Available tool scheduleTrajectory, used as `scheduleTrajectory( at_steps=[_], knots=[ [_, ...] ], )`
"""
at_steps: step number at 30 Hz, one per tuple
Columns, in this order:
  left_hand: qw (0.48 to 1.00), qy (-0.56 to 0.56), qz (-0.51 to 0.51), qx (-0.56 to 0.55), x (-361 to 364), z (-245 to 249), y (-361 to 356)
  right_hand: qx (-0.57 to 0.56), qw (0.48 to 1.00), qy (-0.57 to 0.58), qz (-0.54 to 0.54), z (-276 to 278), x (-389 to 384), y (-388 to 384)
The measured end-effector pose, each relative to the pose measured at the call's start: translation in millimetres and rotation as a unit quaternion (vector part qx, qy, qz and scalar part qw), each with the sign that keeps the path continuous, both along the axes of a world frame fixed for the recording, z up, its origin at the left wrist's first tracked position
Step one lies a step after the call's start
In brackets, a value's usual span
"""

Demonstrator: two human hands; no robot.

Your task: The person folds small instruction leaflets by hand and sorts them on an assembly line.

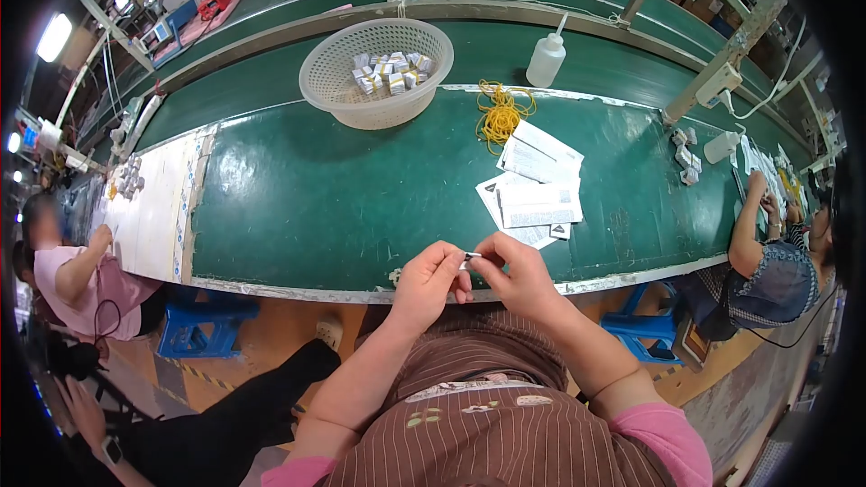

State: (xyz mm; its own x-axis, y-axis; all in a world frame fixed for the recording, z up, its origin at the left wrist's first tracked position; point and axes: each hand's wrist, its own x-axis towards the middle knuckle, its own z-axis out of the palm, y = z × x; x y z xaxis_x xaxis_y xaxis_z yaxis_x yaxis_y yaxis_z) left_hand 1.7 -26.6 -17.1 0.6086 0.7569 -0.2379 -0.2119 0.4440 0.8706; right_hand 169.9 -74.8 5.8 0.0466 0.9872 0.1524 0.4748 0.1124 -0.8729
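My left hand [428, 281] and my right hand [514, 276] meet at the front edge of the green table. Between their pinched fingertips is a small white folded piece [468, 260] with a dark part, held by both. Just beyond my right hand lie several printed paper sheets [541, 205], loosely overlapping. Behind the sheets is a heap of yellow rubber bands [502, 114]. Farther back to the left stands a white perforated basket [329, 101] holding several small white bundles [393, 72] with yellow bands around them.
A white squeeze bottle [546, 60] stands at the back of the green table [343, 207]. People sit at the left and right, with blue stools [200, 328] under the table. Small bundles [687, 159] lie at the right. Another person's arm reaches in at lower left.
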Motion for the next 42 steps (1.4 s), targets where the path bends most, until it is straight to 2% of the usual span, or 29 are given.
scheduleTrajectory(
  at_steps=[1,3,5,6,9,12,15,17,18,19,22,26,27,30,32,34,38,42],
  knots=[
    [1.0,0.001,0.009,0.018,1,-1,-1,-0.06,0.994,0.089,-0.006,1,1,1],
    [0.996,0.03,0.021,0.077,5,-1,-5,-0.178,0.948,0.263,-0.018,4,2,1],
    [0.984,0.083,0.023,0.159,9,1,-10,-0.179,0.95,0.255,-0.037,1,-2,1],
    [0.985,0.076,0.027,0.154,11,-1,-13,-0.181,0.95,0.25,-0.047,-1,-4,0],
    [0.988,0.047,0.041,0.14,11,-7,-15,-0.055,0.984,0.159,-0.058,-12,-12,-5],
    [0.989,0.029,0.056,0.137,9,-13,-13,-0.081,0.993,0.084,-0.032,-10,-8,-4],
    [0.984,0.045,0.076,0.153,8,-18,-13,-0.178,0.964,0.199,-0.008,-9,-3,1],
    [0.989,0.042,0.064,0.126,9,-23,-11,-0.037,0.999,-0.005,-0.022,-9,-3,4],
    [0.991,0.041,0.057,0.112,11,-22,-9,0.034,0.993,-0.107,-0.03,-9,-4,5],
    [0.998,-0.015,0.057,-0.024,16,-14,-8,0.105,0.972,-0.207,-0.039,-9,-4,5],
    [0.97,-0.13,0.023,-0.205,13,-15,-6,0.164,0.932,-0.322,0.034,-4,-9,5],
    [0.965,-0.059,0.091,-0.238,14,-13,1,0.261,0.922,-0.276,0.077,-7,-18,6],
    [0.962,-0.049,0.118,-0.242,13,-14,4,0.192,0.942,-0.255,0.101,-3,-13,1],
    [0.956,-0.022,0.166,-0.242,7,-31,9,0.112,0.96,-0.256,-0.013,-7,28,9],
    [0.967,-0.064,0.11,-0.223,-11,-48,14,0.075,0.95,-0.29,-0.089,-12,71,20],
    [0.969,-0.032,0.101,-0.224,-9,-34,13,0.017,0.937,-0.333,-0.107,-22,103,28],
    [0.965,-0.026,0.093,-0.244,-1,-27,16,-0.02,0.921,-0.383,-0.063,-28,118,32],
    [0.969,0.014,0.135,-0.206,6,-27,16,-0.037,0.922,-0.384,-0.043,-29,114,31]
  ],
)
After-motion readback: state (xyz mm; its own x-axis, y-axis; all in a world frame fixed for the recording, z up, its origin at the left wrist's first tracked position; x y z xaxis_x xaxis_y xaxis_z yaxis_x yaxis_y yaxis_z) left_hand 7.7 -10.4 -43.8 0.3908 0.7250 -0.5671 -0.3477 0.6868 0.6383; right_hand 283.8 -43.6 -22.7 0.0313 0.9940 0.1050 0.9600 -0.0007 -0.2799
